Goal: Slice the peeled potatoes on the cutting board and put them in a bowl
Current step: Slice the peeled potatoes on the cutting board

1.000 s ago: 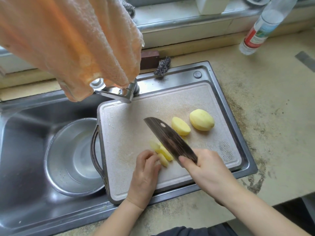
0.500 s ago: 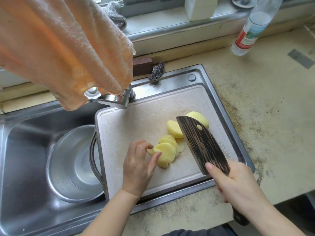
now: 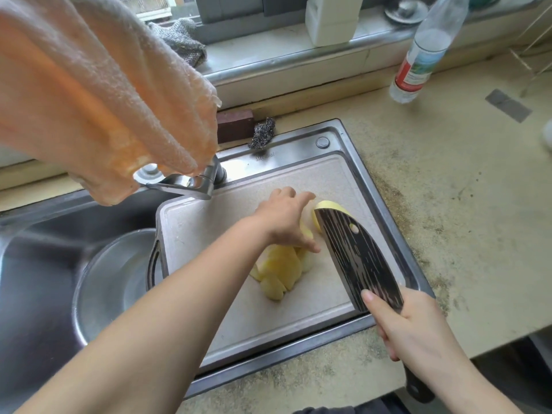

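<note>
Over on the left, the steel bowl sat in the sink. My left hand reached over the slices on the cutting board, fingers loose, toward a potato. My right hand gripped the knife.

The left hand has left the near edge of the slices and reached across the cutting board to the far side, where it now lies over the half potato, with the forearm stretched over the board. A second ago it was steadying the piece under the blade. The knife has lifted off the cut and swung right; its blade now hangs tilted over the board's right part, covering most of the whole potato. The right hand has drawn back to the board's near right corner. The slices lie fanned out and free.
</note>
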Demonstrator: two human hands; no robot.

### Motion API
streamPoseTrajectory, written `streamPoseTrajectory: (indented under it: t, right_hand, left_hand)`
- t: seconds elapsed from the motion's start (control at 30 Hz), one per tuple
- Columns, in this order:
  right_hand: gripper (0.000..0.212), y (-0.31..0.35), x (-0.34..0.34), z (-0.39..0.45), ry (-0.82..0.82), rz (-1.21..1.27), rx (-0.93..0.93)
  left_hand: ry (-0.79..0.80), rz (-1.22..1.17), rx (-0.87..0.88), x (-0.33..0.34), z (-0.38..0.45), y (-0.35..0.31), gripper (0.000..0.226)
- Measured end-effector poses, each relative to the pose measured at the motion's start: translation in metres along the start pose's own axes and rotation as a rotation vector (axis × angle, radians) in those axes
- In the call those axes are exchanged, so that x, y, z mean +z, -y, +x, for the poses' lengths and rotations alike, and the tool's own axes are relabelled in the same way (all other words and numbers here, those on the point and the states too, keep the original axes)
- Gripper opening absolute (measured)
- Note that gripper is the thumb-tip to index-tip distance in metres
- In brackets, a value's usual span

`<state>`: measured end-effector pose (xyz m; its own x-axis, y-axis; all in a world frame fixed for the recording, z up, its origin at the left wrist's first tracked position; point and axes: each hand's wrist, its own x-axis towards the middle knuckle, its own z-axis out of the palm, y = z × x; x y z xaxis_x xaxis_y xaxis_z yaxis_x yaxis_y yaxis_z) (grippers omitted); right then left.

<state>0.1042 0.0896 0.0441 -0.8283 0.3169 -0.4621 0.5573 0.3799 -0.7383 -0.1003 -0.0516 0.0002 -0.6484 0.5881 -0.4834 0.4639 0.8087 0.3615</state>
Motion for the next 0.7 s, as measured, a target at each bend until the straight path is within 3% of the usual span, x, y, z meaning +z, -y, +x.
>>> streamPoseTrajectory:
  t: [0.07,0.17,0.2,0.37,0.7]
  right_hand:
    - [0.035,-0.001,-0.001,0.0,0.007,0.0,-0.001]
    - [0.035,0.0,-0.002,-0.002,0.022,-0.002,-0.005]
    - [0.036,0.0,-0.001,-0.003,0.027,-0.013,-0.005]
    - [0.043,0.001,0.005,-0.001,0.039,-0.08,0.011]
    - [0.039,-0.001,0.016,0.002,0.077,-0.129,-0.042]
  left_hand:
    - [-0.116,-0.055,-0.031,-0.011,-0.011,0.007,0.084]
    - [-0.494,-0.081,0.036,-0.005,-0.058,0.026,0.025]
    - [-0.567,-0.082,0.082,0.005,-0.078,0.03,0.015]
    - [-0.583,-0.02,0.188,0.079,-0.136,0.023,0.009]
    - [-0.584,-0.089,0.03,0.107,-0.118,0.014,0.027]
